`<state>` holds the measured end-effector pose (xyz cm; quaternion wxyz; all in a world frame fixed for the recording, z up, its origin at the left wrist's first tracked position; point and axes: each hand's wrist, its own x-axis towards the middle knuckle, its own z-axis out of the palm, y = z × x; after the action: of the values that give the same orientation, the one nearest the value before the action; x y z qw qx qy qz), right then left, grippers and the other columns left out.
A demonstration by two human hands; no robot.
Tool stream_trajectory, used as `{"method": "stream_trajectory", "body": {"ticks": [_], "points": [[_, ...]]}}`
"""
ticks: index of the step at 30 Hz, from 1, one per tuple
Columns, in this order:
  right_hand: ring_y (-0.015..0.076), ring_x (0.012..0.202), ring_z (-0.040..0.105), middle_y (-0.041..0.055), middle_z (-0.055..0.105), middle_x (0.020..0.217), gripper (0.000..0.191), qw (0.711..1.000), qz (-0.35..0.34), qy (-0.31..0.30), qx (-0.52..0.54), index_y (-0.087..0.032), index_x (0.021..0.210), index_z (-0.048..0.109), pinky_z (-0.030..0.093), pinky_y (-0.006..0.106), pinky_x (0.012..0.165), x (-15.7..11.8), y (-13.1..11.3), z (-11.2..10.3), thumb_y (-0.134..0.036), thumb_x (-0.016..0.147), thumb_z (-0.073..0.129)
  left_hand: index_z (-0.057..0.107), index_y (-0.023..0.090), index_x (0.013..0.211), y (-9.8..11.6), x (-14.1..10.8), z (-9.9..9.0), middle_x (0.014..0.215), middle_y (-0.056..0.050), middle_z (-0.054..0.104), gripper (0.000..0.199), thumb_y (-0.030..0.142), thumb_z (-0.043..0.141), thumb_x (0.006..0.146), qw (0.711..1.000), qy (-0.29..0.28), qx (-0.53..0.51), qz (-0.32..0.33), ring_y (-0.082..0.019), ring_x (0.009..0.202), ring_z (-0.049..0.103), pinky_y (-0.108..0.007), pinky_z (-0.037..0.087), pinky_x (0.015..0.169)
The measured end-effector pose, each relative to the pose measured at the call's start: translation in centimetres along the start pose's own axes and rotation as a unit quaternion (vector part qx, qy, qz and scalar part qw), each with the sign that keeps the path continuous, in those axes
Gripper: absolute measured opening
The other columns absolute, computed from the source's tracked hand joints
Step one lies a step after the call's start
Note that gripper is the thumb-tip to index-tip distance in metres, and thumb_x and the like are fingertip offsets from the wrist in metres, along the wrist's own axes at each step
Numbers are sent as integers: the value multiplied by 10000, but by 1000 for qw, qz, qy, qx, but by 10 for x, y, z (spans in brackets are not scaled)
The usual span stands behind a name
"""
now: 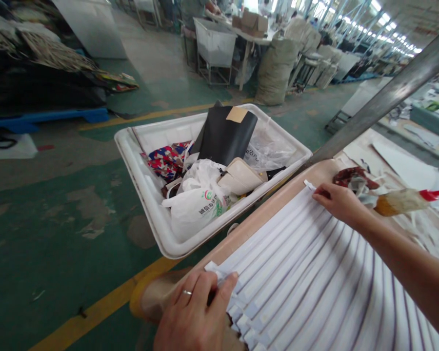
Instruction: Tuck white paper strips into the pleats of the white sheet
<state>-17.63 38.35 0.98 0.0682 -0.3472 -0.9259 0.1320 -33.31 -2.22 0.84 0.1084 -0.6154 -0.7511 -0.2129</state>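
Many long white strips (314,273) lie side by side on the table, slightly overlapping in rows. My left hand (199,307), with a ring on one finger, pinches the near end of the outermost white strip, whose tip (212,267) sticks out past the fingers. At the other end of that strip, my right hand (338,201) has thumb and forefinger closed on it, and a small folded tip pokes out beyond them. The strip runs along the tan table edge (278,207). Beneath my left hand, the ends of other strips are partly hidden.
Beside the table stands a white plastic bin (142,204) holding a black sheet (225,136) and plastic bags (201,200). A bottle with a red nozzle (402,202) lies beyond my right forearm. A metal pole (384,95) slants up from the table's corner.
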Motion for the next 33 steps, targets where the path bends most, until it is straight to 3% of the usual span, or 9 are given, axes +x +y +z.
{"method": "stream_trajectory", "body": {"ticks": [10, 15, 19, 23, 26, 29, 33], "points": [[187, 643, 600, 30, 661, 671, 198, 997, 54, 1, -50, -204, 788, 650, 388, 296, 614, 7, -3, 5, -373, 832, 557, 620, 207, 1317, -5, -8, 1, 986, -91, 564, 417, 122, 425, 958, 999, -46, -7, 0, -222, 912, 556, -381, 510, 798], [203, 686, 599, 57, 686, 767, 188, 989, 107, 59, -79, -206, 867, 661, 384, 305, 618, -2, -3, -9, -360, 829, 559, 650, 207, 1257, 0, -3, -1, 922, -71, 563, 403, 100, 375, 982, 1000, -17, -13, -11, -209, 883, 567, -369, 482, 799], [200, 657, 585, 65, 682, 764, 248, 985, 132, 80, -78, -198, 900, 676, 380, 311, 608, -47, 23, -40, -397, 836, 542, 638, 183, 1247, 1, -1, 0, 954, -80, 593, 363, 108, 403, 980, 1000, 1, -23, -10, -233, 928, 583, -382, 464, 822], [204, 660, 592, 66, 690, 747, 310, 972, 197, 78, -97, -188, 895, 702, 384, 317, 611, -123, 85, -78, -429, 837, 516, 616, 124, 1203, -3, -3, 4, 1052, -111, 644, 262, 146, 506, 966, 997, 51, -47, -16, -255, 967, 613, -412, 467, 892], [211, 646, 598, 66, 693, 717, 382, 955, 272, 64, -105, -176, 906, 726, 394, 322, 601, -183, 132, -94, -475, 843, 497, 606, 123, 1190, -4, -3, 8, 1084, -125, 666, 250, 214, 570, 959, 994, 82, -60, -37, -268, 974, 635, -417, 484, 902], [220, 677, 618, 67, 704, 728, 374, 950, 293, 30, -106, -180, 859, 737, 419, 322, 620, -225, 162, -89, -468, 844, 499, 603, 137, 1138, -4, -4, 9, 1038, -118, 675, 216, 250, 605, 954, 991, 106, -70, -42, -260, 947, 646, -405, 504, 874], [241, 787, 640, 125, 722, 925, 314, 946, 298, 35, -126, -154, 990, 735, 446, 340, 694, -246, 173, -65, -271, 813, 504, 589, 155, 991, -5, -5, 6, 919, -78, 652, 94, 245, 592, 964, 988, 123, -91, -32, -223, 865, 650, -363, 522, 806]]}}
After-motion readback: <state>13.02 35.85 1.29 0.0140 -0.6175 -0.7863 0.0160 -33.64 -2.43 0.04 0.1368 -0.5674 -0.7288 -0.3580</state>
